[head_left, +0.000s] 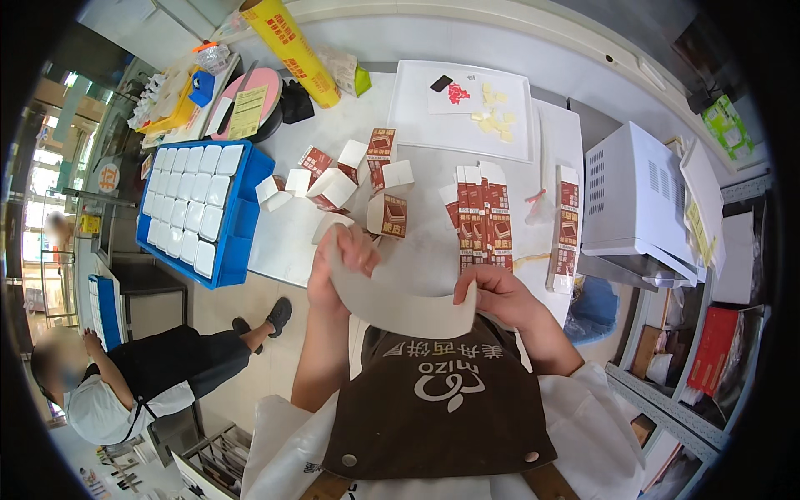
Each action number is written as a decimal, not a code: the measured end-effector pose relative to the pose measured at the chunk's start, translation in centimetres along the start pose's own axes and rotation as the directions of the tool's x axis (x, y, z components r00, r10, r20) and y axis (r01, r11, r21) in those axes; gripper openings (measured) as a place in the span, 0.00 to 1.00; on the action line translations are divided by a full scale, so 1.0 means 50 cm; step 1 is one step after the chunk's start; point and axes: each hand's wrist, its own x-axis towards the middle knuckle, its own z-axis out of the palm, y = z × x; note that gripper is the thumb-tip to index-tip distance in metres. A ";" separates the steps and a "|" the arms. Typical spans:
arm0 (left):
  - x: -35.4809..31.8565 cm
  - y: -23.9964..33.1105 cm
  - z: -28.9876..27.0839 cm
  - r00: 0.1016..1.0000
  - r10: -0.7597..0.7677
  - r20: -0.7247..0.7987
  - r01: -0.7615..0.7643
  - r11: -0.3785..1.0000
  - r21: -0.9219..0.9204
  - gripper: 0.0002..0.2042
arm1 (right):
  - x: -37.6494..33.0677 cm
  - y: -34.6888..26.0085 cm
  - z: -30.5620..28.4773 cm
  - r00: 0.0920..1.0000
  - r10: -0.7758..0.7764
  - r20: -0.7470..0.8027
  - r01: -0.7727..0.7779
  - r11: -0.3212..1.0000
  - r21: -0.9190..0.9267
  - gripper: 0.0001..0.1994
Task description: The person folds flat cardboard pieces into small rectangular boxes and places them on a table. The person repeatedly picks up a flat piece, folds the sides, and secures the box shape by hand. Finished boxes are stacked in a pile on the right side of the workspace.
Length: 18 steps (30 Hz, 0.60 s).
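Observation:
A pale, unprinted-looking cardboard box blank point(408, 307) bows downward between my hands, just in front of my apron. My left hand point(340, 262) grips its left end, fingers curled over the edge. At the other end, my right hand point(497, 293) pinches the corner between thumb and fingers. Any print on its far side is hidden. Past my left hand lie several red-brown boxes point(388, 215) with white insides, folded up and open-ended. Flat boxes of the same print sit in a stack point(485, 218) beyond my right hand, and another flat stack point(567, 227) lies farther right.
A white tray point(417, 104) with pink and yellow pieces rests at the back of the table. On the left stands a blue crate point(237, 225) of white-topped containers. A yellow roll point(292, 52) is behind, a white appliance point(631, 187) right. Another person point(158, 375) stands left.

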 end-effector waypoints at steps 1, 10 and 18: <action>-0.003 0.003 0.007 0.993 -0.031 0.113 0.023 0.997 0.070 0.14 | 0.003 -0.003 0.001 0.997 -0.065 -0.033 0.060 0.988 -0.144 0.04; -0.005 0.016 0.094 0.924 -0.324 -0.202 0.378 0.700 0.606 0.10 | 0.029 -0.073 0.082 0.904 -0.387 -0.183 0.118 0.636 -0.763 0.09; -0.005 0.017 0.124 0.917 -0.304 -0.258 0.396 0.618 0.679 0.09 | 0.043 -0.074 0.093 0.881 -0.473 0.006 0.269 0.491 -0.829 0.12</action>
